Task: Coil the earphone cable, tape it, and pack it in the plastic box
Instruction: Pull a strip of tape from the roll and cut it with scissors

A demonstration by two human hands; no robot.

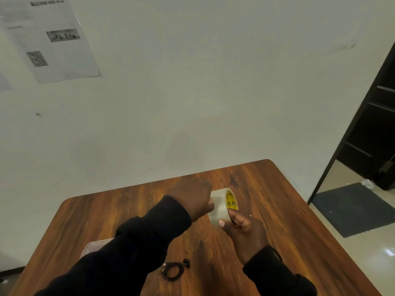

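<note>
Earphone cable (172, 270) sits coiled, untaped, on the bench (288, 210) at lower centre of the frame, between the two sleeves, nothing touching it. Plastic box (96, 245) at lower left, mostly hidden behind the left sleeve. Further up, centre frame: right hand (243, 229) grips the tape roll (221, 207), thumb on the outer face, a finger through the core. Left hand (192, 199) is curled against the roll's left side, looks like it's picking at the tape end; grip itself hidden. Step in hand, by my read: taping. Next needs a strip pulled free, torn, then wrapped round the coil.
</note>
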